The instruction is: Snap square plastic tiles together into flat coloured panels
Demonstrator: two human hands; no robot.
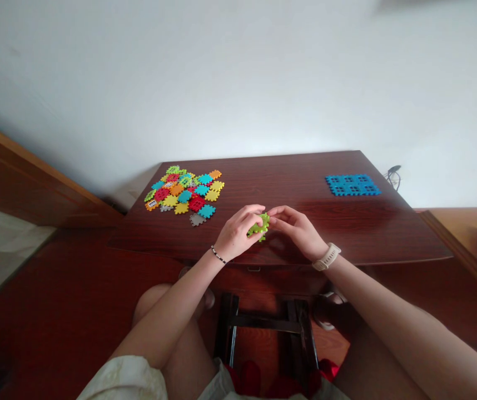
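Near the table's front edge, my left hand (238, 230) is closed around lime-green interlocking tiles (262, 223) with notched edges. A second green piece shows just below the upper one; whether the two are joined I cannot make out. From the other side, my right hand (293, 226) pinches the right edge of the green tiles with thumb and fingertips. A heap of loose notched tiles (184, 196) in red, yellow, blue, orange, green and grey lies to the left of my hands.
A flat blue panel (352, 185) with square window openings lies at the table's right side. The dark wooden table (272, 172) stands against a white wall. A black cable (393, 172) hangs beyond its right edge. Below is a dark stool frame (266, 322).
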